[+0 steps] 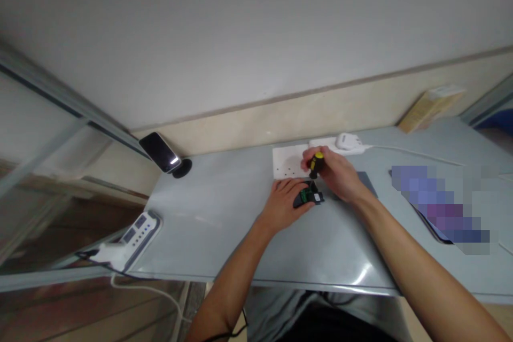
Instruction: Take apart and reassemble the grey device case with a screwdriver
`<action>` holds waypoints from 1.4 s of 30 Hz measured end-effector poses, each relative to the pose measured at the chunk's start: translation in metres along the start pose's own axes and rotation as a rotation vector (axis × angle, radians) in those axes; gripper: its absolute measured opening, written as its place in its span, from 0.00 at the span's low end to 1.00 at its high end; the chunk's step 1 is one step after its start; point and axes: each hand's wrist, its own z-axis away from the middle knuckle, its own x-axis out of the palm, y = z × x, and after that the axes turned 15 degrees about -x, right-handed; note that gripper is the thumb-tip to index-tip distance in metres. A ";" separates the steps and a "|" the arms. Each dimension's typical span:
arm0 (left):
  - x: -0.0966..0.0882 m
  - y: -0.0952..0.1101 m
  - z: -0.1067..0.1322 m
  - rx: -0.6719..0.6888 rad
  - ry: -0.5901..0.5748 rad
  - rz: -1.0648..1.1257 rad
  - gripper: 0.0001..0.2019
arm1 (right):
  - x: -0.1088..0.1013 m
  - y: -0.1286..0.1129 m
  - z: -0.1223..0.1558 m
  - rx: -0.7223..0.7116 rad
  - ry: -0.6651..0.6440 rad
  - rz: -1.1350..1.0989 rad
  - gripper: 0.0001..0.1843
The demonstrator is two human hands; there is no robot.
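Note:
My left hand is closed around a small dark device with a green circuit board, perhaps an opened computer mouse, and steadies it on the desk. In my right hand is a screwdriver with a black and yellow handle. It stands nearly upright above the device, its handle wrapped by my fingers; whether its tip touches a screw is not visible. Just behind both hands lies a white sheet bearing several tiny dark pieces. A dark grey flat piece sits partly under my right wrist.
A white power strip with a charger lies along the wall. A phone on a stand is at the back left, and a white socket block at the left edge. Rightward are a blurred-out device and a yellowish box.

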 end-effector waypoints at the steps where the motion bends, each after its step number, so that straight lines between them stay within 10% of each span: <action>1: 0.000 0.000 0.000 -0.001 0.003 -0.003 0.18 | -0.001 -0.001 0.001 0.008 -0.020 0.003 0.21; 10: -0.003 0.001 0.000 0.001 -0.007 0.004 0.17 | 0.000 0.001 0.000 -0.003 0.051 -0.082 0.21; 15: -0.003 0.000 0.000 0.008 -0.004 0.001 0.17 | -0.011 -0.002 -0.005 -0.098 0.014 0.349 0.21; 20: -0.001 -0.002 0.001 0.013 -0.005 -0.010 0.17 | -0.027 0.003 -0.006 -0.142 0.205 0.826 0.18; 29: -0.003 -0.002 0.001 0.051 -0.025 -0.052 0.16 | -0.042 0.005 -0.010 -0.256 0.561 0.929 0.19; 42: -0.002 -0.004 0.002 0.043 -0.014 -0.026 0.15 | -0.040 0.012 -0.007 -0.214 0.502 1.042 0.18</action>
